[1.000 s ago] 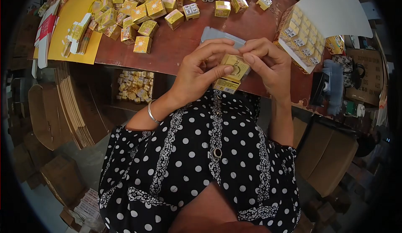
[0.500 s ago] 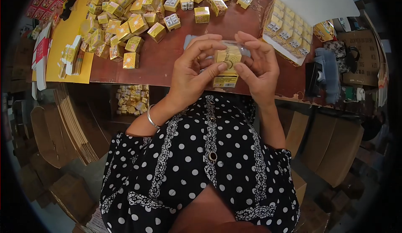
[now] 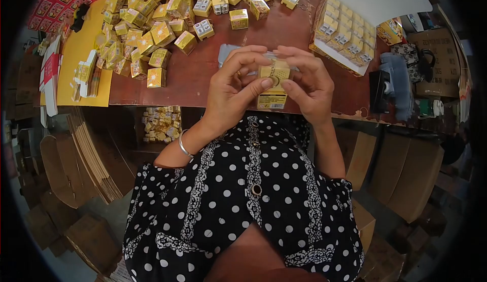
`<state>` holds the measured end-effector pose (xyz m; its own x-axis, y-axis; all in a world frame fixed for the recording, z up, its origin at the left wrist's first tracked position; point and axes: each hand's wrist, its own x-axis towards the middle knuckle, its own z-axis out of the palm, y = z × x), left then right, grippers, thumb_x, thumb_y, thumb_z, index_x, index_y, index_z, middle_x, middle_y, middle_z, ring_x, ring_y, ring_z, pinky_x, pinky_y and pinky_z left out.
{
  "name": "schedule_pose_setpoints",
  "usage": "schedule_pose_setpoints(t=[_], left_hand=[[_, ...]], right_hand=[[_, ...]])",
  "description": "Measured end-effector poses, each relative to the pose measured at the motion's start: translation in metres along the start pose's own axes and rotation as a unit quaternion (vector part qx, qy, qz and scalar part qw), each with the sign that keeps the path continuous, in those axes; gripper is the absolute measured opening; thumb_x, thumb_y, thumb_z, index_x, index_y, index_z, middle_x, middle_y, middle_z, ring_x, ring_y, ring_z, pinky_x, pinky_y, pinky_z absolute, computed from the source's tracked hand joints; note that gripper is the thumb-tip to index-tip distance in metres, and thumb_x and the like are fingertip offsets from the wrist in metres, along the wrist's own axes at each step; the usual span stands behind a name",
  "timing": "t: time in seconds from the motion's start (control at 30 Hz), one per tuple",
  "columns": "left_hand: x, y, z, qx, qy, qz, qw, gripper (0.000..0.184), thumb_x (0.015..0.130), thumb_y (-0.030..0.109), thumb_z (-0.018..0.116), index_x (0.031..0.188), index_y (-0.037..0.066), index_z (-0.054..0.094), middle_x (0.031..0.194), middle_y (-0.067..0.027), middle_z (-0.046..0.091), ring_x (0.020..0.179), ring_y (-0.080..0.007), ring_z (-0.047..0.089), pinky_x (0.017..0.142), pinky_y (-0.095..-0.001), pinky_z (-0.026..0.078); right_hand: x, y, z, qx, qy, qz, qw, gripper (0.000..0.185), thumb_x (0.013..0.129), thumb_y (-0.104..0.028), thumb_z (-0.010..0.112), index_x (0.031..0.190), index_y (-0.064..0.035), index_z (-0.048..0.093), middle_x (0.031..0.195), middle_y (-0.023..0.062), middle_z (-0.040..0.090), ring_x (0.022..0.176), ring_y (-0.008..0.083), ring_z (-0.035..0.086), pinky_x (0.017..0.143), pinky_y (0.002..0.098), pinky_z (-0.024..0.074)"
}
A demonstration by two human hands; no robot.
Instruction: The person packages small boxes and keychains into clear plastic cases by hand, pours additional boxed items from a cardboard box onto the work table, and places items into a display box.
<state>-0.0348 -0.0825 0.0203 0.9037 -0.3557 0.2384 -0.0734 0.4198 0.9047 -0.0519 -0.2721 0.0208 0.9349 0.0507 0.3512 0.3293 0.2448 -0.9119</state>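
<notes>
Between my two hands, above the table's front edge, is a small yellow block-shaped keychain toy [image 3: 282,71] with a dotted face, a chain and a metal ring. Clear plastic surrounds its upper part. My left hand [image 3: 228,86] grips it from the left, thumb at the ring and fingers curled over the top. On the right side my right hand [image 3: 310,84] closes on it, thumb on the front and fingers bent over the plastic. A yellow printed carton [image 3: 271,101] with a barcode shows directly below the toy; whether it is joined to it I cannot tell.
Many yellow cartons [image 3: 157,58] are heaped at the left back, with loose block toys [image 3: 204,29] beside them. A display box [image 3: 336,56] at the right holds rows of toys. Flat white cartons [image 3: 91,74] lie on yellow card. Below the table is a bin of small yellow pieces [image 3: 161,124].
My right fingers have come down and curl closer over the clear plastic. The toy stays between both hands. The whole view has shifted slightly.
</notes>
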Motion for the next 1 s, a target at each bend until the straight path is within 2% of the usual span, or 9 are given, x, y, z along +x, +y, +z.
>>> schedule_pose_setpoints(t=[0.2,0.27,0.3,0.37,0.47,0.53,0.63,0.73,1.0], left_hand=[[0.001,-0.006,0.004,0.011,-0.024,-0.011,1.0,0.028,0.092,-0.007,0.066,0.119,0.0,0.06,0.142,-0.0114,0.044,0.128,-0.0212,0.054,0.102,-0.034,0.053],[0.004,-0.007,0.006,0.008,-0.013,-0.027,1.0,0.028,0.091,-0.009,0.066,0.117,-0.001,0.06,0.142,-0.0115,0.045,0.127,-0.0205,0.054,0.102,-0.034,0.052],[0.006,-0.006,0.002,0.037,-0.022,-0.022,0.999,0.027,0.091,-0.009,0.066,0.116,-0.001,0.06,0.143,-0.0117,0.045,0.127,-0.02,0.055,0.101,-0.0336,0.052],[0.007,-0.005,-0.002,0.041,-0.024,-0.027,0.998,0.027,0.09,-0.009,0.067,0.115,-0.002,0.06,0.145,-0.0132,0.044,0.124,-0.0191,0.055,0.1,-0.0324,0.051],[0.005,-0.006,-0.003,0.032,-0.036,-0.052,0.997,0.026,0.091,-0.008,0.067,0.114,-0.002,0.059,0.145,-0.0144,0.045,0.124,-0.0193,0.055,0.101,-0.0322,0.051],[0.003,-0.009,-0.003,0.014,-0.045,-0.071,0.996,0.026,0.091,-0.007,0.068,0.114,-0.002,0.059,0.144,-0.0157,0.046,0.124,-0.0202,0.056,0.101,-0.0327,0.05],[0.004,-0.014,0.0,0.007,-0.056,-0.088,0.995,0.026,0.091,-0.007,0.068,0.115,-0.001,0.059,0.144,-0.0163,0.047,0.124,-0.0207,0.056,0.101,-0.0328,0.051],[0.004,-0.02,0.005,0.009,-0.055,-0.106,0.993,0.026,0.091,-0.006,0.069,0.115,-0.001,0.059,0.143,-0.0168,0.047,0.123,-0.0211,0.056,0.101,-0.0325,0.051],[0.005,-0.019,0.016,0.046,-0.071,-0.126,0.988,0.026,0.09,-0.003,0.071,0.113,-0.001,0.059,0.14,-0.017,0.049,0.12,-0.0196,0.057,0.1,-0.0311,0.05]], right_hand=[[-0.007,0.002,-0.019,-0.076,-0.052,-0.029,0.995,0.037,0.091,0.004,0.066,0.125,0.0026,0.052,0.142,0.0238,0.05,0.132,0.0311,0.053,0.1,0.0374,0.053],[-0.009,-0.017,-0.027,-0.138,0.026,-0.028,0.99,0.037,0.093,0.002,0.064,0.129,0.001,0.053,0.14,0.0223,0.053,0.13,0.0267,0.055,0.099,0.0354,0.0525],[-0.008,-0.018,-0.044,-0.091,0.134,-0.061,0.985,0.032,0.097,-0.006,0.064,0.127,0.0002,0.057,0.13,0.0167,0.062,0.119,0.0203,0.061,0.092,0.0318,0.0553],[-0.011,-0.035,-0.104,-0.186,0.361,-0.056,0.912,0.028,0.097,-0.014,0.067,0.119,0.0018,0.063,0.116,0.0099,0.068,0.105,0.0154,0.065,0.08,0.0283,0.0563],[-0.045,-0.057,-0.2,-0.35,0.532,-0.067,0.768,0.021,0.096,-0.02,0.07,0.101,0.0,0.071,0.099,0.0039,0.071,0.084,0.0103,0.063,0.068,0.0249,0.0514],[-0.079,-0.067,-0.259,-0.4,0.573,-0.028,0.715,0.019,0.095,-0.02,0.071,0.097,-0.0007,0.072,0.099,0.0041,0.07,0.077,0.0094,0.06,0.067,0.025,0.0498],[-0.125,-0.066,-0.337,-0.581,0.493,0.024,0.647,0.023,0.096,-0.022,0.068,0.097,-0.0007,0.074,0.089,0.0012,0.072,0.077,0.0101,0.063,0.068,0.0264,0.0487],[-0.139,-0.074,-0.358,-0.446,0.378,0.277,0.763,0.028,0.096,-0.03,0.067,0.096,-0.0027,0.074,0.089,0.0007,0.071,0.077,0.0095,0.062,0.066,0.0271,0.0477],[-0.144,-0.069,-0.367,-0.288,0.339,0.344,0.827,0.024,0.092,-0.026,0.074,0.099,-0.004,0.072,0.082,-0.0027,0.064,0.076,0.0097,0.061,0.061,0.0255,0.0476]])
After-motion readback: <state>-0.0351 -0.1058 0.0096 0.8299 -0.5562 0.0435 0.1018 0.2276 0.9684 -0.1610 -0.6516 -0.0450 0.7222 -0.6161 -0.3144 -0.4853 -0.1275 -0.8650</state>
